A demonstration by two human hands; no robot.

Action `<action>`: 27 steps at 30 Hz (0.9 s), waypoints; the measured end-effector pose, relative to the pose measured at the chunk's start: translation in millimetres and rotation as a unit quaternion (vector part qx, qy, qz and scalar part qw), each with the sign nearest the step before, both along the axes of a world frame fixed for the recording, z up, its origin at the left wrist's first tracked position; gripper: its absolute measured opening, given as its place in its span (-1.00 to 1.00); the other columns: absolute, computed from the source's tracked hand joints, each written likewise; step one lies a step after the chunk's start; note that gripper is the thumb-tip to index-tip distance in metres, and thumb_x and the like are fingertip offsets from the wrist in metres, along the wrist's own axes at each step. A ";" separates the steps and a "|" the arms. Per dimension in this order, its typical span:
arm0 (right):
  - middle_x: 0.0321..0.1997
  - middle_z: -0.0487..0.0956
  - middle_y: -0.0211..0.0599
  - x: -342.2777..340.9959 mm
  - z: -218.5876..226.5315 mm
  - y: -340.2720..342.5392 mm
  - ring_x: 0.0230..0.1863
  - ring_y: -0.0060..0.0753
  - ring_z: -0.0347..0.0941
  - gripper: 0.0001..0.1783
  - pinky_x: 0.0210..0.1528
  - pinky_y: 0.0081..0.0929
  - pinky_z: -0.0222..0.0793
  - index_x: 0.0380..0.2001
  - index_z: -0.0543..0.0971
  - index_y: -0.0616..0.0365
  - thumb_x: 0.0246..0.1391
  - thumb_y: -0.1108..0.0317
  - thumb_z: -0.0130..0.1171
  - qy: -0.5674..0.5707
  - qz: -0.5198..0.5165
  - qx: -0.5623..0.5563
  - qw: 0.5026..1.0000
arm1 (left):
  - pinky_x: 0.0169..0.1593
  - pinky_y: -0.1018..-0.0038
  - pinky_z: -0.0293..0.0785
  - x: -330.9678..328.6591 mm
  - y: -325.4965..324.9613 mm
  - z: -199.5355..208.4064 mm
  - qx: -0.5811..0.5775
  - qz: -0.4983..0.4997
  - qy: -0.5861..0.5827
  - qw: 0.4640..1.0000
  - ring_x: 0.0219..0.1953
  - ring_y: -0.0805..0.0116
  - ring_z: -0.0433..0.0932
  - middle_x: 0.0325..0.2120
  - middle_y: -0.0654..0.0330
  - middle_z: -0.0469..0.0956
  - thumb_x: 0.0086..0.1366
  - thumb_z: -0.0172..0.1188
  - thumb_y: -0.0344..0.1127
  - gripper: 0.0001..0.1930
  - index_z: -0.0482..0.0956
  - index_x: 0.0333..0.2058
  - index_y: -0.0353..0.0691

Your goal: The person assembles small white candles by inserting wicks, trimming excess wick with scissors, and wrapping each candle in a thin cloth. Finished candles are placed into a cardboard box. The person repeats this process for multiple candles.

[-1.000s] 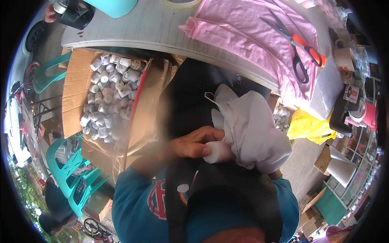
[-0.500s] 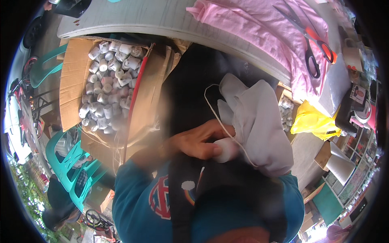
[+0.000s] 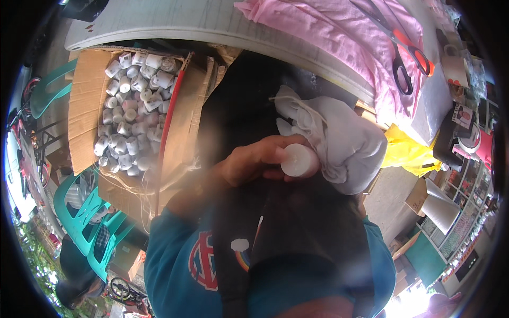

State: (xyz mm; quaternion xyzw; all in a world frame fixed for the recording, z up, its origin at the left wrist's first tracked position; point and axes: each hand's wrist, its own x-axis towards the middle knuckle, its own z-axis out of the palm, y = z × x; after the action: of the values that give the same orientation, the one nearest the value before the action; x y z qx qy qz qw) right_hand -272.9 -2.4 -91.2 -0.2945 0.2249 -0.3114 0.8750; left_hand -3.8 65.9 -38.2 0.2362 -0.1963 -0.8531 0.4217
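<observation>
My left hand point(image 3: 249, 161) reaches across my lap and is shut on a small white thread spool point(image 3: 297, 160). The spool's end presses against a bunched white cloth point(image 3: 347, 140) that lies over dark fabric point(image 3: 238, 111) on my lap. My right hand is not visible; it may be under the white cloth. A thin white thread loops near the cloth's upper left edge.
An open cardboard box point(image 3: 87, 106) at my left holds several white spools point(image 3: 130, 111). The grey table point(image 3: 212, 21) ahead carries a pink cloth point(image 3: 339, 37) and orange-handled scissors point(image 3: 405, 58). A yellow bag point(image 3: 408, 151) is at my right, teal chairs point(image 3: 85, 212) at my left.
My left hand has shifted up and slightly right with the spool, closer into the white cloth. The view has tilted down, so less of the table shows.
</observation>
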 end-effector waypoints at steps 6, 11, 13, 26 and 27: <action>-0.20 0.56 -0.22 7.7 5.1 2.4 -0.19 -0.22 0.53 -0.73 -0.19 -0.29 0.48 -0.17 0.55 0.20 0.02 0.39 0.21 0.026 0.009 -0.027 0.999 | -0.31 0.66 0.33 -3.0 2.0 3.0 0.052 -0.007 -0.087 0.995 -0.39 0.45 0.48 -0.36 0.14 0.52 -0.19 0.16 0.20 -0.20 0.48 -0.13 -0.44; -0.22 0.55 -0.24 16.6 11.2 4.8 -0.21 -0.19 0.52 -0.75 -0.20 -0.27 0.47 -0.18 0.55 0.18 0.03 0.39 0.19 0.066 0.030 -0.050 0.996 | 0.04 0.48 0.38 0.9 0.3 -2.4 0.039 -0.043 -0.048 0.997 -0.08 0.28 0.54 -0.15 0.01 0.55 -0.16 0.28 0.13 -0.18 0.46 -0.01 -0.43; -0.23 0.55 -0.25 24.3 14.3 5.6 -0.22 -0.18 0.52 -0.76 -0.20 -0.26 0.47 -0.19 0.55 0.17 0.03 0.38 0.18 0.087 0.040 -0.063 0.993 | -0.03 0.52 0.36 1.9 7.0 0.5 0.028 -0.014 -0.050 0.998 -0.14 0.35 0.53 -0.22 0.09 0.55 -0.10 0.25 0.09 -0.28 0.49 -0.06 -0.39; -0.28 0.53 -0.29 28.0 90.3 -53.8 -0.26 -0.10 0.50 -0.81 -0.23 -0.22 0.44 -0.22 0.55 0.10 0.06 0.37 0.13 0.461 0.211 -0.751 0.422 | -0.20 0.52 0.33 32.1 -0.3 14.2 -0.028 0.233 -0.569 0.788 -0.29 0.43 0.46 -0.36 0.18 0.50 0.19 0.08 0.17 -0.44 0.49 -0.17 -0.29; -0.29 0.52 -0.30 27.2 99.2 -59.3 -0.27 -0.09 0.50 -0.81 -0.24 -0.21 0.44 -0.22 0.55 0.10 0.06 0.37 0.12 0.497 0.142 -0.782 0.348 | -0.23 0.51 0.33 32.0 -3.0 13.6 -0.085 0.230 -0.606 0.757 -0.31 0.43 0.46 -0.36 0.18 0.50 0.22 0.07 0.13 -0.48 0.50 -0.16 -0.28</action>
State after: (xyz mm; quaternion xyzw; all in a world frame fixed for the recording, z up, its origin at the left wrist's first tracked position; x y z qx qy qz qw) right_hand -245.6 -61.7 8.0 -0.9737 0.2274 -0.0140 0.0063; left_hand 28.2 62.8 -24.6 0.7052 -0.4220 -0.3890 0.4162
